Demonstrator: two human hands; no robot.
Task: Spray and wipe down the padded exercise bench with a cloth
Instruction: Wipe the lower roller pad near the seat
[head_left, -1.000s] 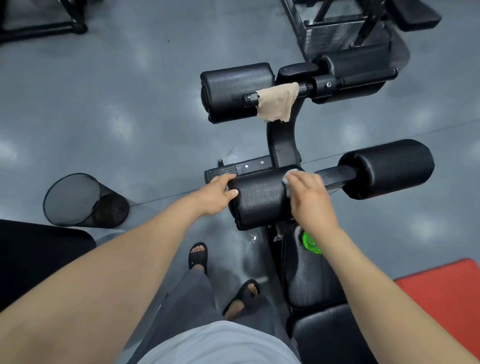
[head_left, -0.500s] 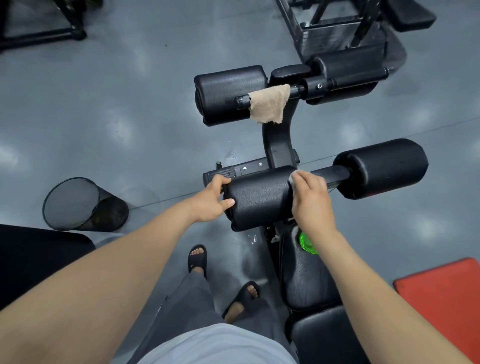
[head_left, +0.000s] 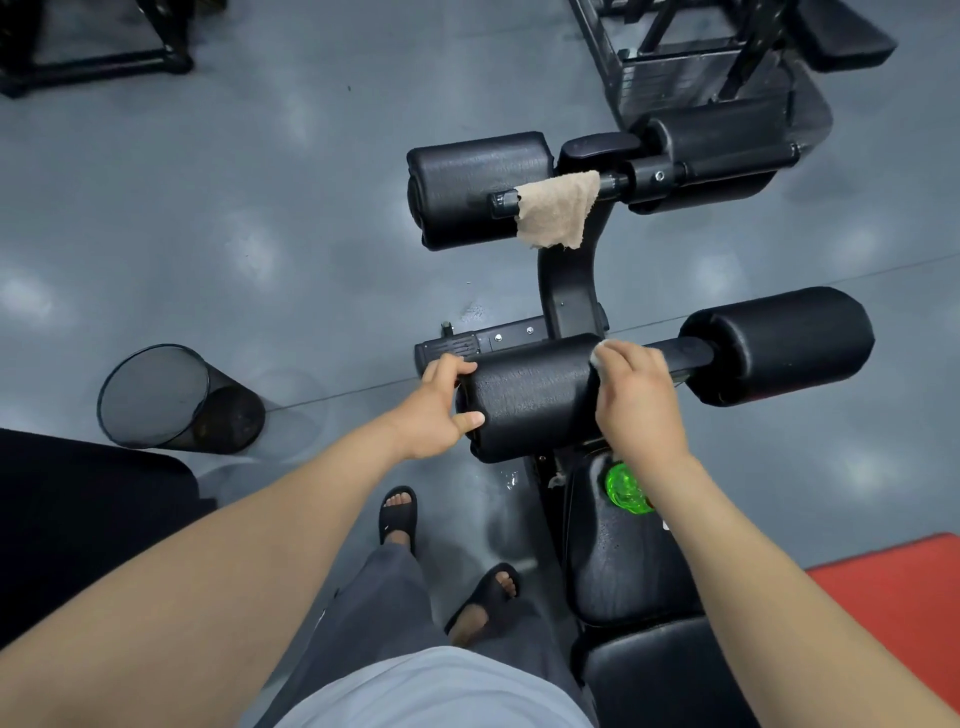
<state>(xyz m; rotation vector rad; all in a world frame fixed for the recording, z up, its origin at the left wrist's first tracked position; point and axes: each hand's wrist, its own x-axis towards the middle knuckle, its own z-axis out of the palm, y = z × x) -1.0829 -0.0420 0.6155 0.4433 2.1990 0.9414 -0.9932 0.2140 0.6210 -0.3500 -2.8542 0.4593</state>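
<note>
**Here, two hands at work on a bench roller**

Overhead, a person's left hand (head_left: 441, 410) gripped the 9 o'clock end of a black padded roller (head_left: 530, 395) at the frame's centre. The thumb lay on the near face and the fingers curled over the top. The right hand (head_left: 636, 400) curled round a small white cloth (head_left: 597, 356) and pressed it against the roller's 3 o'clock end, where the pad met its black metal bar. Most of the cloth was hidden beneath the fingers.

Just beside that wrist, at 5 o'clock from the roller, a translucent green bottle (head_left: 626, 488) showed on the black padded bench seat (head_left: 623, 571), which glistened in spots. A second black roller pad (head_left: 779, 343) sat at 3 o'clock on the same bar. At 12 o'clock a tan towel (head_left: 558, 208) hung over the upper bar.

A black mesh wastebasket (head_left: 171, 397) stood on the grey floor (head_left: 260, 208) at 9 o'clock, well apart from the bench. A red mat (head_left: 893, 613) lay at 4 o'clock, and feet in black sandals (head_left: 397, 514) were at 6 o'clock.
</note>
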